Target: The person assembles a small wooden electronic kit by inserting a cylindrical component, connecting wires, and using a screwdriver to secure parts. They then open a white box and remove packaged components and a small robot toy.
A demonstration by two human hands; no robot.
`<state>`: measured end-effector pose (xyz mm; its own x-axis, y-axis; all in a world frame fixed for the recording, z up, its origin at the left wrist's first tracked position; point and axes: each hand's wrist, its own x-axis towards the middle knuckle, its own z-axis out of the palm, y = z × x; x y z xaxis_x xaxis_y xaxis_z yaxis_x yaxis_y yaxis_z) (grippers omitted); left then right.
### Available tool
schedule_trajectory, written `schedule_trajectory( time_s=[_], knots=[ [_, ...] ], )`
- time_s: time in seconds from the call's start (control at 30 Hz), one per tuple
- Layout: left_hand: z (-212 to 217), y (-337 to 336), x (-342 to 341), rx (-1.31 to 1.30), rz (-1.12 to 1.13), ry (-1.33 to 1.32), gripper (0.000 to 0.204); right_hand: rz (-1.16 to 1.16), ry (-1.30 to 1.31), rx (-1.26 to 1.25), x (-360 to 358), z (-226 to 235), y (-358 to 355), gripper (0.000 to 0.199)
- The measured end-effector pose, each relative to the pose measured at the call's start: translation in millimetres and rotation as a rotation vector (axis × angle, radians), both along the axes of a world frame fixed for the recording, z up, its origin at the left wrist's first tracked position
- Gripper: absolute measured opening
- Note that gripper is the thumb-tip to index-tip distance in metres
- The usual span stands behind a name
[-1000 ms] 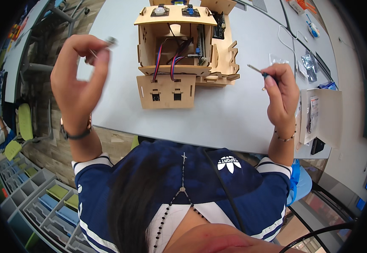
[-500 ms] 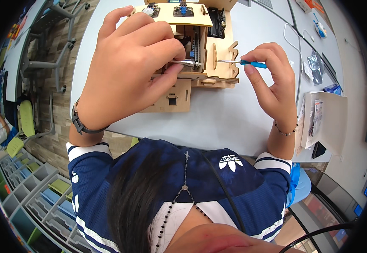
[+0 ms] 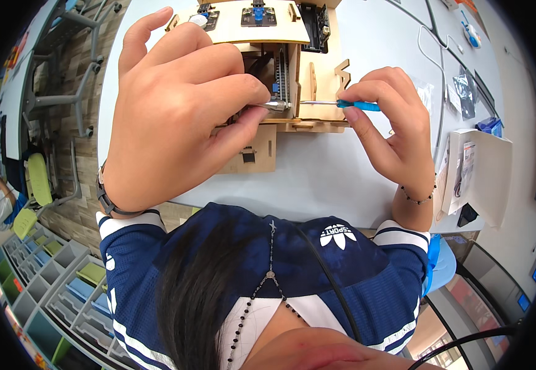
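- Pinching a small silver fastener (image 3: pixel 275 106), the left hand (image 3: pixel 175 117) keeps its grip closed against the laser-cut plywood model house (image 3: pixel 292 68) at 12 o'clock on the white surface (image 3: pixel 323 179).
- Right hand (image 3: pixel 391 123), grip closed on one blue-handled slim screwdriver (image 3: pixel 335 103), at 3 o'clock.
- Risk: the tip may slip and the fastener drop inside.
- Count: one house, one screwdriver, two hands.
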<state>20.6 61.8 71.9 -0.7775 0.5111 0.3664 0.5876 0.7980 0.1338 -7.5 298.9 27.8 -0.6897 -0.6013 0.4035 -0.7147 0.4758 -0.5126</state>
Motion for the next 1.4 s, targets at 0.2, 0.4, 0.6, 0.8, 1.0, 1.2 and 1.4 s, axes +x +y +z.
schedule_trajectory(
  time_s=[0.2, 0.4, 0.6, 0.8, 1.0, 1.2, 1.4],
  knots=[
    [-1.2, -2.2, 0.5, 0.017, -0.008, -0.024, 0.018, 0.013, -0.006, 0.030, 2.9, 3.4, -2.1, 0.017],
    [0.3, -4.9, 0.9, 0.106, -0.007, -0.071, 0.029, -0.013, -0.021, -0.017, 4.8, 4.1, -0.6, 0.019],
    [-9.7, -14.7, 5.1, 0.473, -0.068, -0.122, 0.033, -0.021, -0.031, -0.037, 4.9, 5.7, 1.4, 0.018],
    [-11.0, -16.6, 6.6, 0.638, -0.166, -0.209, 0.034, -0.048, -0.105, -0.161, 12.4, 8.9, -1.1, 0.013],
    [-9.4, -6.3, 14.3, 0.888, -0.174, -0.406, 0.038, 0.028, -0.089, -0.261, 27.0, 14.0, -12.5, 0.016],
    [-10.2, -13.8, 10.0, 0.867, -0.348, -0.499, 0.037, 0.043, -0.076, -0.221, 30.9, 14.0, -14.5, 0.016],
    [-3.0, -26.6, -0.8, 0.467, -0.364, -0.158, 0.035, -0.040, -0.037, -0.213, 28.1, 16.9, -3.7, 0.012]
  ],
)
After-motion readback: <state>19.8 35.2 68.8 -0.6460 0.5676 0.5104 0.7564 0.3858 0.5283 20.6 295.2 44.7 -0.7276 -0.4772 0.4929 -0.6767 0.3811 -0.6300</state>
